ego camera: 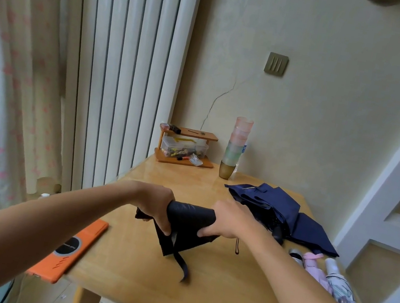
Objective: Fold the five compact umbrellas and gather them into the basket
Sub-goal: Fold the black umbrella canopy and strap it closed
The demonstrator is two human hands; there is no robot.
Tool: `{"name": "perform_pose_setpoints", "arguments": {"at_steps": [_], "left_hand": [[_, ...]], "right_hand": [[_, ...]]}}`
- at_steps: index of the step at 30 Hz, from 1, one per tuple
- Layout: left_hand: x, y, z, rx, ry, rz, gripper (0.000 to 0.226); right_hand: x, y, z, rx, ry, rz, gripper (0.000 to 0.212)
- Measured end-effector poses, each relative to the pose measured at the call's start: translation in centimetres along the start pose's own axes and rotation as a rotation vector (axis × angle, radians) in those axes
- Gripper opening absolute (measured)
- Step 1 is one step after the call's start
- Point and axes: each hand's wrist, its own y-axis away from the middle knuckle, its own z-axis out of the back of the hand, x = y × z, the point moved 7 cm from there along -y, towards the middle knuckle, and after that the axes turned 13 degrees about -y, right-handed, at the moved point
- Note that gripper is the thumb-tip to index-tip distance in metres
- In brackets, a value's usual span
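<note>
Black fabric is bunched up between both hands here. The left hand [155, 207] has its fingers curled over one end of the black umbrella [190, 216], and the right hand [227, 220] grips the other end the same way. So the rolled part sits crosswise between them, held just above the middle of the table [208, 298]. The rest of the canopy isn't rolled. It hangs in loose flaps below the hands, and a strap [181, 264] dangles off it toward the tabletop. A thin black wrist cord [237, 247] hangs by the right wrist; can't tell which umbrella it belongs to.

Just behind the right hand lies a navy umbrella [276, 209], its fabric spread in a messy heap on the far right part of the table. Nearer the person along the right edge there are three more side by side. A grey one [295, 256] is mostly hidden by the right forearm, then there's a pink one [314, 267] and a white flowery one [340, 286].

On the left, an orange flat case [75, 244] sticks out over the table's side. At the back by the wall stands a little wooden rack [185, 146] with a clear plastic box [183, 147] in it, and a tall stack of pastel cups [236, 149] beside it. Behind all that is a white radiator [129, 60], with a pink-dotted curtain [9, 66] on the left.
</note>
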Motion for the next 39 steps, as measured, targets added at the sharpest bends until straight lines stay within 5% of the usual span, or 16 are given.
{"name": "perform_pose_setpoints", "arguments": {"at_steps": [3,9,16,19,23,25,29,34,39], "left_hand": [[0.0,0.1,0.1,-0.021,0.021,-0.026,0.043],[-1.9,0.7,1.4,-0.432,-0.405,-0.021,0.042],[-1.9,0.2,-0.8,-0.464,-0.332,-0.038,0.040],[-1.7,-0.4,-1.0,-0.439,-0.270,0.005,0.029],[-0.8,-1.3,-1.3,-0.377,-0.045,0.062,0.027],[-0.5,-1.5,-1.4,-0.326,0.045,0.043,0.027],[-0.6,-1.3,-1.6,-0.250,0.043,0.003,0.029],[-2.0,-0.8,-0.8,-0.538,-0.356,0.045,0.040],[-1.9,-1.2,-1.4,-0.560,-0.355,0.080,0.037]], "right_hand": [[-0.6,-0.1,-0.7,0.040,-0.088,-0.002,0.038],[-1.6,-0.1,-1.9,0.167,-0.283,-0.086,0.033],[-2.1,0.0,-2.9,0.330,-0.314,-0.094,0.033],[-2.3,-0.8,-2.6,0.245,-0.197,-0.098,0.038],[-1.3,-1.7,-0.6,-0.141,0.191,0.005,0.039],[-1.0,-1.5,0.1,-0.261,0.189,0.038,0.030],[-1.4,-1.4,-0.8,-0.174,0.130,0.001,0.031],[-2.5,-1.7,-1.9,-0.069,0.048,-0.062,0.043],[-2.4,-1.8,-2.5,-0.121,-0.016,-0.045,0.032]]}}
